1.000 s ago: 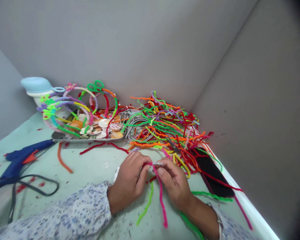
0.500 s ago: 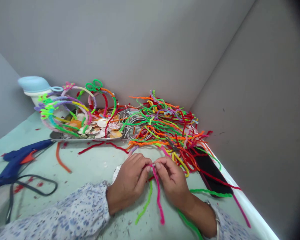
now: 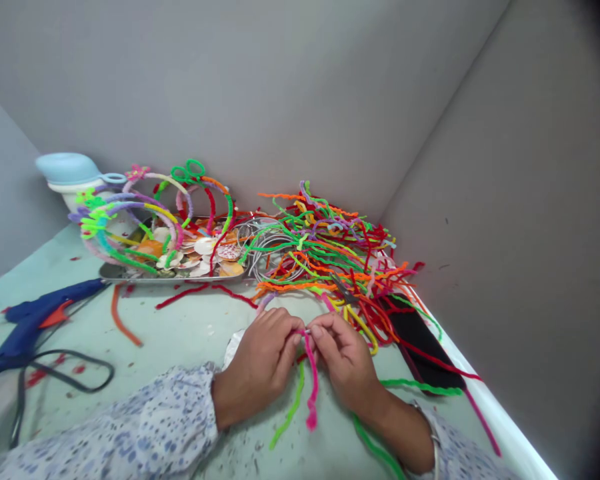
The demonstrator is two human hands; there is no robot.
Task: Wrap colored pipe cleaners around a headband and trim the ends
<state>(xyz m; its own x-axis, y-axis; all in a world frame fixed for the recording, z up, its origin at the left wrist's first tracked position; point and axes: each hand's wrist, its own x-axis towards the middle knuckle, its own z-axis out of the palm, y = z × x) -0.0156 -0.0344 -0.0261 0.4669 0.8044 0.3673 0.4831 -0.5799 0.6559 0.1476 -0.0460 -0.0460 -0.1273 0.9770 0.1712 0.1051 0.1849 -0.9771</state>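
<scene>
"What's around me?"

"I'm at a pale green counter [image 3: 180, 333] boxed in by grey walls. Near its far edge, a metal tray [image 3: 175, 279] holds seashells [image 3: 205, 247] and bent pipe-cleaner headbands [image 3: 150, 175]. To the tray's right sprawls a heap of pipe cleaners [image 3: 330, 250], and near the counter's left edge lies a blue glue gun [image 3: 35, 327]."

"And your hands?"

"Near the front edge, my left hand [image 3: 257, 367] and my right hand [image 3: 345, 363] are almost closed, their fingertips meeting in a tight pinch on the top of a pink pipe cleaner [image 3: 310, 380], whose free end hangs down toward the counter. A green pipe cleaner [image 3: 293, 407] runs up beneath them. I can't tell whether my fingers hold it too."

"What step is this?"

"It looks like working that pink end into a join, so the next move calls for a steady pinch and small twists."
</scene>
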